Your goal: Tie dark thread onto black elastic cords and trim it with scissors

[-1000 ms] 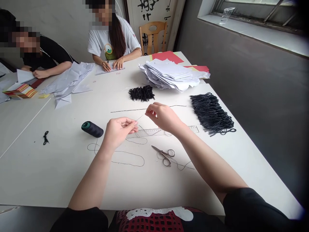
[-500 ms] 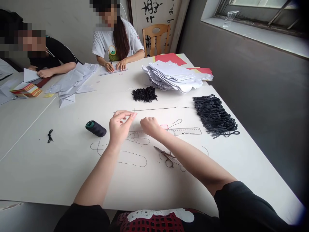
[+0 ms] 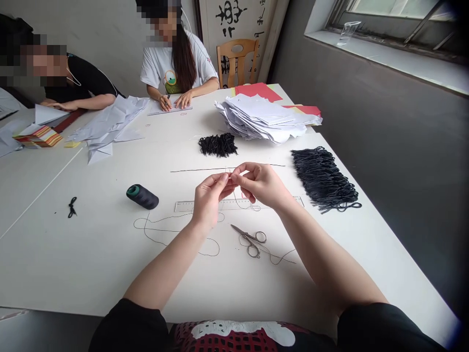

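Note:
My left hand (image 3: 211, 195) and my right hand (image 3: 262, 185) meet fingertip to fingertip above the table, each pinching a thin black thread (image 3: 235, 195). Part of that thread dangles below the fingers; its ends at the fingertips are too fine to make out. Under my hands lies a clear ruler (image 3: 183, 206), partly covered by them. To the left a spool of black thread (image 3: 146, 198) rests on its side, its loose thread curling across the table. Metal scissors (image 3: 252, 239) lie nearer me, with thread around them. Just beyond my hands stretches a straight black cord (image 3: 190, 170).
A small bundle of black loops (image 3: 218, 145) and a larger one (image 3: 324, 178) lie beyond and to the right. Behind them is a paper stack (image 3: 262, 117). A knotted black cord (image 3: 72, 208) is far left. Two people sit across the table (image 3: 91, 264).
My right hand has turned up from a closed fist, its fingertips now meeting the left hand's at the thread. My left hand has shifted right. More of the scissors shows.

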